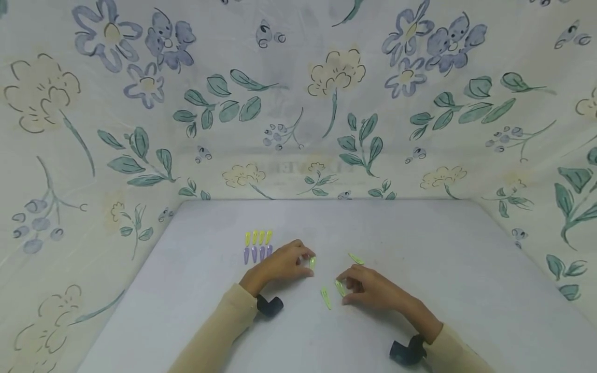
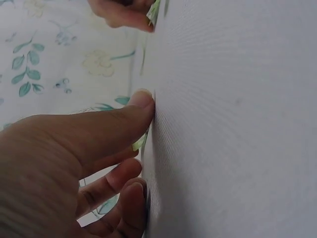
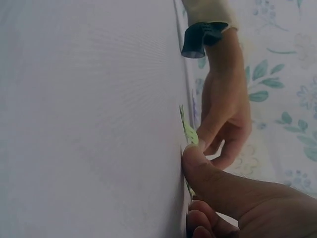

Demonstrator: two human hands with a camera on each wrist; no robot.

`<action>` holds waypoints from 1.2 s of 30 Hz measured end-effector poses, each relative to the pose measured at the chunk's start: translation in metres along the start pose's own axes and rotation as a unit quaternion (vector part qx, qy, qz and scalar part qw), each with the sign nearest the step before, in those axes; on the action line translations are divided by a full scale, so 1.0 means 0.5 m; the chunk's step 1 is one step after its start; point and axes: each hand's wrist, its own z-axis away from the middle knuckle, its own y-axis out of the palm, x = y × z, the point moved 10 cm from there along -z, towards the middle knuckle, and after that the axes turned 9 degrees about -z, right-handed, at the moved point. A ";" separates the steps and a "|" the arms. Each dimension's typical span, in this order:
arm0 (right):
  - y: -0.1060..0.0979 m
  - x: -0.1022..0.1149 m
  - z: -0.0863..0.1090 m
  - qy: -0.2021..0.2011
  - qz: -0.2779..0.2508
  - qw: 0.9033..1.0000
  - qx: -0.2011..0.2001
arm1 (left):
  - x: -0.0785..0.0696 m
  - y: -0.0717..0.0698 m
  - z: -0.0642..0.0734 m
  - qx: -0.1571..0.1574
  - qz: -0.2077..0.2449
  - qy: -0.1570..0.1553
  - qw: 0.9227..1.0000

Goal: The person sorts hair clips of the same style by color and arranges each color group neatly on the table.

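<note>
Faint lettering (image 1: 305, 167) on the flowered backdrop (image 1: 289, 62) is too pale to read.

A plain whitish tabletop (image 1: 410, 233) spreads below, its far edge straight. A floral sheet (image 1: 289, 62) rises behind it and along both sides, printed with violet-blue flowers (image 1: 163, 39), cream blossoms (image 1: 338, 77), green leaf sprigs (image 1: 375, 149) and berry clusters (image 1: 41, 224); low at the back, faint lettering (image 1: 294, 168) shows through, too pale to read.

We see the left hand (image 1: 282, 261) pinching one green clip (image 1: 313, 263), the right hand (image 1: 375, 289) pinching a second green clip (image 1: 341, 288), two loose green clips (image 1: 326, 298) nearby, and yellow clips (image 1: 255, 238) rowed just beyond purple clips (image 1: 254, 254).
</note>
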 end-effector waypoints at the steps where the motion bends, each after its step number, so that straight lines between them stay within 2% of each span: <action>1: -0.001 -0.001 0.001 -0.001 -0.004 1.000 -0.001 | -0.002 -0.001 -0.001 -0.001 0.000 0.005 1.000; 14: -0.002 0.001 0.000 -0.004 -0.015 1.000 0.005 | 0.002 -0.002 -0.004 -0.010 -0.001 0.014 1.000; 21: -0.003 0.004 0.004 -0.019 -0.011 1.000 -0.007 | -0.001 -0.001 -0.004 -0.009 -0.006 0.021 1.000; 25: -0.001 -0.001 0.003 -0.007 -0.008 1.000 -0.009 | -0.003 -0.003 -0.001 -0.013 -0.005 0.026 1.000; 36: -0.001 -0.001 0.002 -0.007 -0.013 1.000 -0.024 | -0.013 -0.005 0.003 -0.015 -0.011 0.035 0.999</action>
